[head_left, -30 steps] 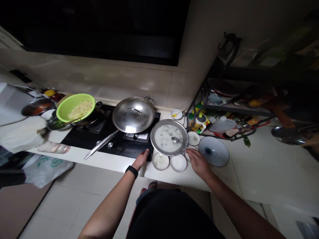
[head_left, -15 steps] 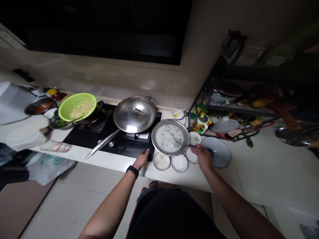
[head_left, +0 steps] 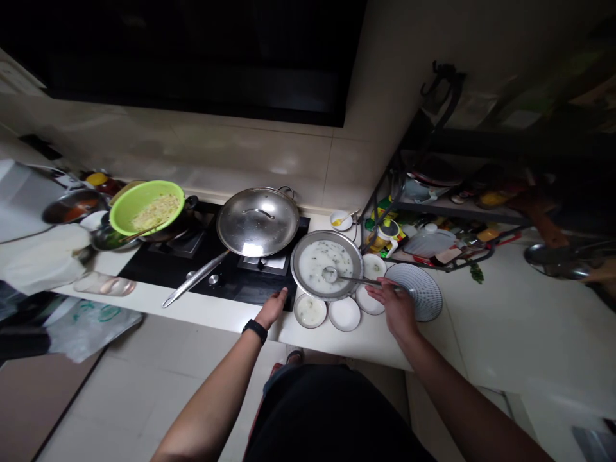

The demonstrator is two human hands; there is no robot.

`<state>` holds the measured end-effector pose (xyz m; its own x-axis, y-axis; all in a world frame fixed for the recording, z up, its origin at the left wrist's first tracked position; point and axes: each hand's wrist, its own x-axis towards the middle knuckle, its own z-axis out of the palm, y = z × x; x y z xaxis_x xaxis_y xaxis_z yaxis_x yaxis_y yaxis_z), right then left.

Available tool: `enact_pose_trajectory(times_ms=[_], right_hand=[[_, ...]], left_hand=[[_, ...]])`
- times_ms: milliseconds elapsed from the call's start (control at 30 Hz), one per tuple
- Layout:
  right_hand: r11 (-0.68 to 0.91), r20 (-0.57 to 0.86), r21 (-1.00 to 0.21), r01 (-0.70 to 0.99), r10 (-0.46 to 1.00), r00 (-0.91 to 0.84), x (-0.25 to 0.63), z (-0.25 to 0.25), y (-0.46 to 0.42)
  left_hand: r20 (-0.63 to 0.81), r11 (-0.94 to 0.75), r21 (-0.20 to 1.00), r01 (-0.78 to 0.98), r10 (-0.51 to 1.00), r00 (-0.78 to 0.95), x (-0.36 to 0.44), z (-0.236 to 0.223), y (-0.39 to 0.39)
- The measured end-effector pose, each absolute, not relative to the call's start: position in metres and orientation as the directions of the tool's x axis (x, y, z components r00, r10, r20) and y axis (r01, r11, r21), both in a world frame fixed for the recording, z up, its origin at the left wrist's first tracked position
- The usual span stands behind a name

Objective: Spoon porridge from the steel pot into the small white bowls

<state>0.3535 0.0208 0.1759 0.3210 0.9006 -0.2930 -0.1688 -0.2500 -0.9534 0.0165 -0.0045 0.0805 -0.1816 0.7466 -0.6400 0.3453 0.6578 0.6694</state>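
Counter [head_left: 359,346]: R hand [head_left: 395,307] pinches ladle [head_left: 359,280], bowl end pointing L into steel pan [head_left: 326,233]; L hand [head_left: 272,308] spread on hob [head_left: 240,290].

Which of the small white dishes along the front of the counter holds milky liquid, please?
The leftmost dish, closest to the left hand, holds the milky liquid; the next dish and the one beyond it look bare.
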Motion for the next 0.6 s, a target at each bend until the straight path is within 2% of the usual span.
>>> enact_pose_trajectory(times_ms=[367, 600], right_hand=[[-0.357, -0.389, -0.915, -0.187, 0.903, 0.181, 0.343, 0.198, -0.017], [-0.413, -0.414, -0.910, -0.033, 0.906, 0.092, 0.326, 0.175, -0.037]], left_hand=[[-0.622, 0.643, 0.688, 0.337, 0.761, -0.184, 0.016, 0.078, -0.006], [-0.634, 0.650, 0.681, 0.336, 0.754, -0.172, 0.016, 0.080, -0.006]])
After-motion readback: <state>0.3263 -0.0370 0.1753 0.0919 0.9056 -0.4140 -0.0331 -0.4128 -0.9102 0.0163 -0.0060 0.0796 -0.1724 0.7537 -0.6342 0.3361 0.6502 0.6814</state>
